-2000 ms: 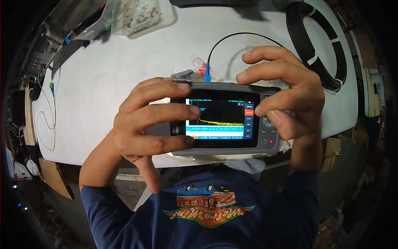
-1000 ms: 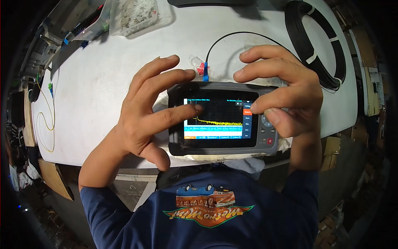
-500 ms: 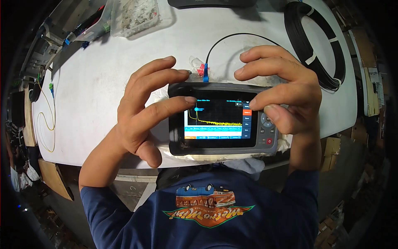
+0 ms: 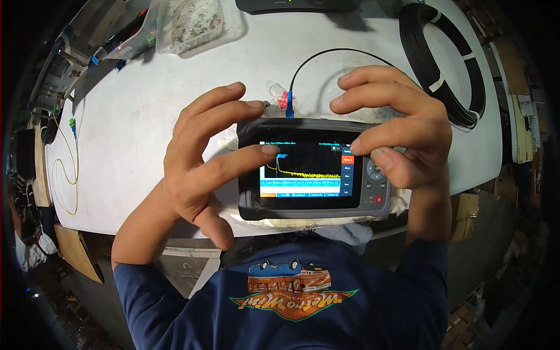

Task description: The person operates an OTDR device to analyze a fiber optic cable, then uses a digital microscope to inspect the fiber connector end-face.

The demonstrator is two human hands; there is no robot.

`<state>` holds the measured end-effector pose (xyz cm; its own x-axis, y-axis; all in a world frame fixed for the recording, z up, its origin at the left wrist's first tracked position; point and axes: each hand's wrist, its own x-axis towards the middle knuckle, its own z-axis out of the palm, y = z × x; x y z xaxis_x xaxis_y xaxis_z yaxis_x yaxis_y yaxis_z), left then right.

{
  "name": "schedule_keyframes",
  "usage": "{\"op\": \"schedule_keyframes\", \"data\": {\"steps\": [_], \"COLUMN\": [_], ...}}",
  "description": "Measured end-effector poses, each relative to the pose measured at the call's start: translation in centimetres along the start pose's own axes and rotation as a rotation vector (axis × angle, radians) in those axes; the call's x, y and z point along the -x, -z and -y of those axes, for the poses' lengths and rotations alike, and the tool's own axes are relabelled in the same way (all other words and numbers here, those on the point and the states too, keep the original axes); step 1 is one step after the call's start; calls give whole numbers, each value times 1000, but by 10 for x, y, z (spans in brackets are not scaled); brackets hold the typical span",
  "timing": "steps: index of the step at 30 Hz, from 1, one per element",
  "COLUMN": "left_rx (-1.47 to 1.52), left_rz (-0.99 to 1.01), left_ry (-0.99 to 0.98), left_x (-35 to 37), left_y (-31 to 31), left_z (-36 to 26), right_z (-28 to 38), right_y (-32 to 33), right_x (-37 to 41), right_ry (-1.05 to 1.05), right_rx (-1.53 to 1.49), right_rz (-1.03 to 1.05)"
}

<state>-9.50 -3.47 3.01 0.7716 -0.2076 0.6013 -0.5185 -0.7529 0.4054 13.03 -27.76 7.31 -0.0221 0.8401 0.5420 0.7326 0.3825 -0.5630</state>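
A grey handheld device [image 4: 309,207] with a lit screen [image 4: 303,166] lies on a plastic bag at the table's front edge. The screen shows a yellow trace on black. My left hand [image 4: 201,154] is open over the device's left side, its index fingertip at the upper left of the screen and its thumb below. My right hand [image 4: 402,125] is over the upper right corner, fingers apart, one fingertip near the screen's right-hand menu and the thumb by the buttons. A blue connector [image 4: 289,106] with a black cable [image 4: 315,54] joins the device's top edge.
A black cable coil [image 4: 429,52] lies at the right rear of the white table [image 4: 140,105]. Clear containers [image 4: 189,26] of small parts are at the back left, and a black box [image 4: 297,4] at the back. A yellow cable [image 4: 60,175] with a green connector lies left.
My left index fingertip has moved slightly down on the screen, and my left thumb has lowered. The marker's place on the screen is now partly behind that fingertip. My right hand is nearly unchanged.
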Motion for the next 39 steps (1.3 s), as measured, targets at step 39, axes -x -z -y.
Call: {"op": "schedule_keyframes", "data": {"steps": [39], "left_rx": [-21], "left_rz": [246], "left_ry": [180], "left_x": [-27], "left_y": [18], "left_z": [-25], "right_z": [-40], "right_y": [-19], "right_x": [-44], "right_ry": [-955], "right_rx": [-573], "right_rz": [469]}}
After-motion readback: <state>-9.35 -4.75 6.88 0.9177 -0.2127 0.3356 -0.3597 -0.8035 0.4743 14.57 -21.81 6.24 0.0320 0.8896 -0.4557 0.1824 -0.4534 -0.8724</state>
